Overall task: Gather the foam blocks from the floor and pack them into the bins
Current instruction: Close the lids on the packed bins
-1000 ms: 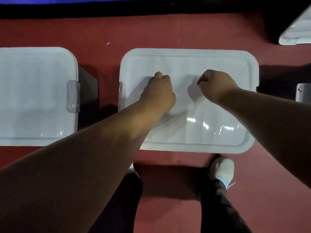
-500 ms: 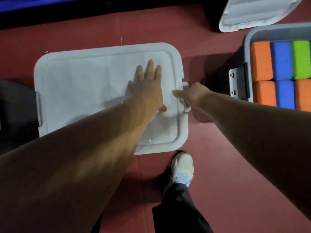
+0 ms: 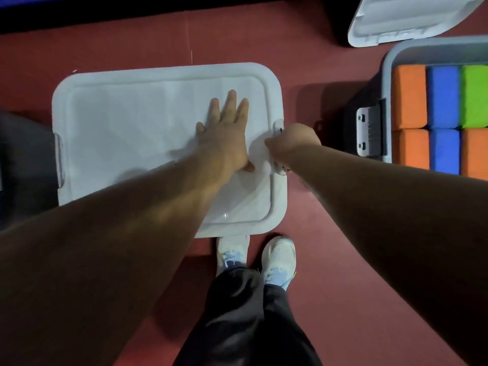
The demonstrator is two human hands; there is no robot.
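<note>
A closed bin with a white lid (image 3: 126,133) stands on the red floor in front of me. My left hand (image 3: 227,133) presses flat on the right part of that lid, fingers straight. My right hand (image 3: 290,143) curls around the clip latch (image 3: 277,128) at the lid's right edge. At the right stands an open grey bin (image 3: 388,83) packed with orange (image 3: 409,99), blue (image 3: 443,99) and green (image 3: 475,96) foam blocks.
A loose white lid (image 3: 412,19) lies tilted behind the open bin. The open bin's latch (image 3: 368,133) hangs on its left wall. A dark object sits at the far left edge. My white shoes (image 3: 280,257) stand just before the closed bin.
My hands went from fists on the lid's middle to the left palm flat and the right hand on the right latch. The view swung right, showing the open bin. My second foot stepped in.
</note>
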